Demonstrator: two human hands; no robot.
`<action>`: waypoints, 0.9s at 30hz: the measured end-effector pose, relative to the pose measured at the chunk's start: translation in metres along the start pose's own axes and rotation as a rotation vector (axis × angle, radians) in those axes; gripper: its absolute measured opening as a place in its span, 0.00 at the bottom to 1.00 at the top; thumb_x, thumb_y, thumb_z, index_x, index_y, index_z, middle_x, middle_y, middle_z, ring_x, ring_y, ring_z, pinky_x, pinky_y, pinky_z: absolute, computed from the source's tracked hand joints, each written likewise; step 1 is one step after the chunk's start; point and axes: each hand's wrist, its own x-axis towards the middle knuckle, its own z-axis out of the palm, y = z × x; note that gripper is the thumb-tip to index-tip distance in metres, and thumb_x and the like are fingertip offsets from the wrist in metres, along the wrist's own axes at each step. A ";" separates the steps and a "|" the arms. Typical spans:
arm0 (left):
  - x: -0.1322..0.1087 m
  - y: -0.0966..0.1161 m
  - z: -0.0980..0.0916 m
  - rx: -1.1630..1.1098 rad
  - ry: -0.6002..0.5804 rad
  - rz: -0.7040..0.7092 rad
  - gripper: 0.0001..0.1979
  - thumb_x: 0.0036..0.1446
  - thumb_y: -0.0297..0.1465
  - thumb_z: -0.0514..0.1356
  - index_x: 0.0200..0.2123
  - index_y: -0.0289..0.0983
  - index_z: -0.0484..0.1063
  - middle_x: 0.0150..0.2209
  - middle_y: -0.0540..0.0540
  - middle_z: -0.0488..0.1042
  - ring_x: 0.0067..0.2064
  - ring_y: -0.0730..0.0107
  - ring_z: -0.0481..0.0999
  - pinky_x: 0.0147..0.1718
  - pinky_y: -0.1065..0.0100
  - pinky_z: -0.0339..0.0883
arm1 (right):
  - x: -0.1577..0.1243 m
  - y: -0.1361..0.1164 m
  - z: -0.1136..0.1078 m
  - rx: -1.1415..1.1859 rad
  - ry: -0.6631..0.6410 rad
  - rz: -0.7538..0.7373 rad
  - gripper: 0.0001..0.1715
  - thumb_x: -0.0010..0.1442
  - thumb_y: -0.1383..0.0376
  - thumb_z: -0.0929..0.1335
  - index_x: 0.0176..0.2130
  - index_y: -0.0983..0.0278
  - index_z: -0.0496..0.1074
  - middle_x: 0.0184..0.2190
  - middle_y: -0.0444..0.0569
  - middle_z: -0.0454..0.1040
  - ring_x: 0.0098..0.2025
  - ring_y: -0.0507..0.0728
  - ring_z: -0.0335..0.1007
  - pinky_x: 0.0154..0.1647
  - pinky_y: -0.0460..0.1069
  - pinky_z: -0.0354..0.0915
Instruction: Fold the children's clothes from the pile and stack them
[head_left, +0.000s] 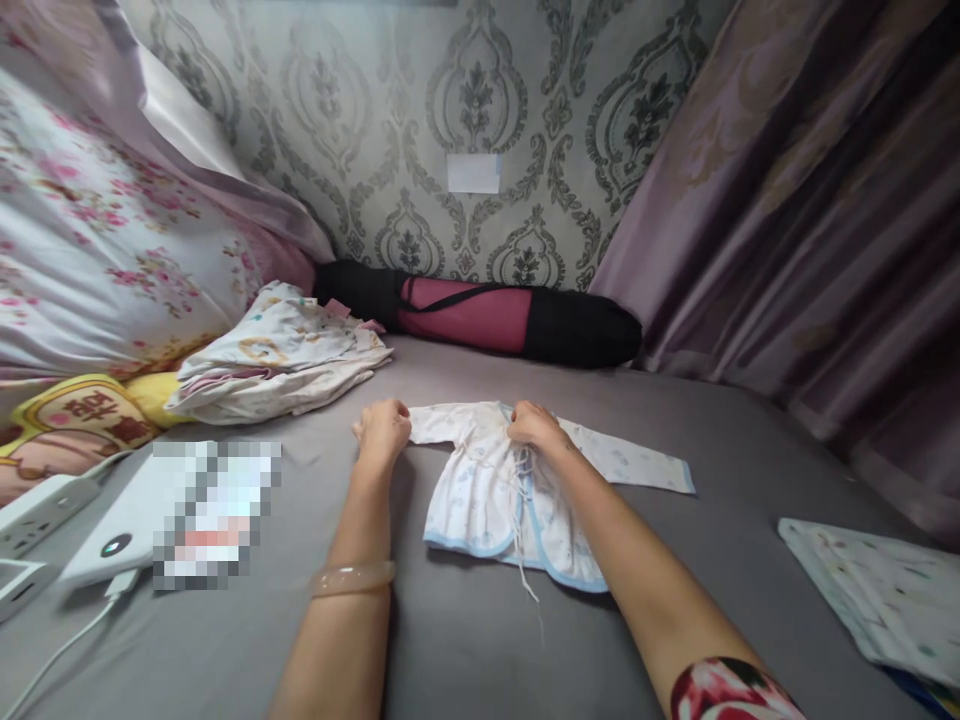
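Observation:
A small white baby shirt (pixel 480 500) with blue trim and thin white ties lies spread on the grey sheet. My left hand (pixel 382 430) pinches the end of its left sleeve, fingers closed around the cuff. At the neckline, my right hand (pixel 536 425) has its fingers closed on the cloth near the front opening. The other sleeve stretches out flat to the right, past my right forearm. Ties hang down the middle of the front and trail onto the sheet. My right forearm hides part of the shirt's right side.
Crumpled printed baby clothes (pixel 292 350) lie at back left beside a yellow cushion (pixel 82 420). A black and maroon rolled bag (pixel 465 315) rests by the wall. At left are a white power bank (pixel 142 515) with a cable and a power strip (pixel 45 510). Folded cloth (pixel 885 590) sits right.

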 end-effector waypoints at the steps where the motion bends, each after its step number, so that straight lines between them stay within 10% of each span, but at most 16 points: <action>1: 0.001 -0.001 0.000 -0.016 0.061 -0.057 0.18 0.54 0.24 0.49 0.44 0.38 0.74 0.48 0.35 0.73 0.53 0.47 0.67 0.47 0.51 0.60 | 0.005 -0.003 0.001 0.016 0.007 0.007 0.17 0.53 0.67 0.67 0.43 0.64 0.76 0.44 0.57 0.77 0.49 0.64 0.72 0.43 0.51 0.65; 4: 0.005 -0.008 0.006 -0.001 0.177 -0.193 0.18 0.59 0.31 0.48 0.49 0.32 0.70 0.52 0.29 0.68 0.55 0.43 0.65 0.48 0.51 0.60 | 0.021 -0.011 0.008 0.070 0.065 0.051 0.20 0.62 0.58 0.61 0.47 0.64 0.75 0.45 0.58 0.77 0.50 0.63 0.72 0.44 0.51 0.65; 12: 0.018 -0.019 0.012 -0.009 0.034 -0.156 0.18 0.56 0.41 0.52 0.44 0.37 0.70 0.47 0.34 0.74 0.53 0.43 0.69 0.49 0.51 0.58 | 0.039 -0.020 0.036 0.154 0.189 0.161 0.21 0.63 0.57 0.60 0.48 0.64 0.73 0.48 0.58 0.74 0.52 0.64 0.70 0.48 0.52 0.63; 21: 0.029 -0.018 0.009 -0.144 0.021 -0.177 0.13 0.55 0.35 0.52 0.41 0.39 0.71 0.45 0.40 0.76 0.50 0.51 0.72 0.46 0.57 0.62 | 0.033 -0.016 0.057 0.253 0.449 0.065 0.11 0.62 0.63 0.62 0.39 0.63 0.72 0.39 0.52 0.76 0.45 0.58 0.70 0.45 0.48 0.60; 27: 0.029 -0.019 0.008 -0.250 0.164 -0.169 0.12 0.58 0.31 0.51 0.44 0.38 0.68 0.44 0.40 0.75 0.48 0.58 0.74 0.43 0.65 0.65 | 0.036 -0.008 0.055 0.325 0.376 -0.018 0.18 0.61 0.67 0.63 0.51 0.61 0.68 0.42 0.47 0.75 0.46 0.56 0.70 0.44 0.46 0.60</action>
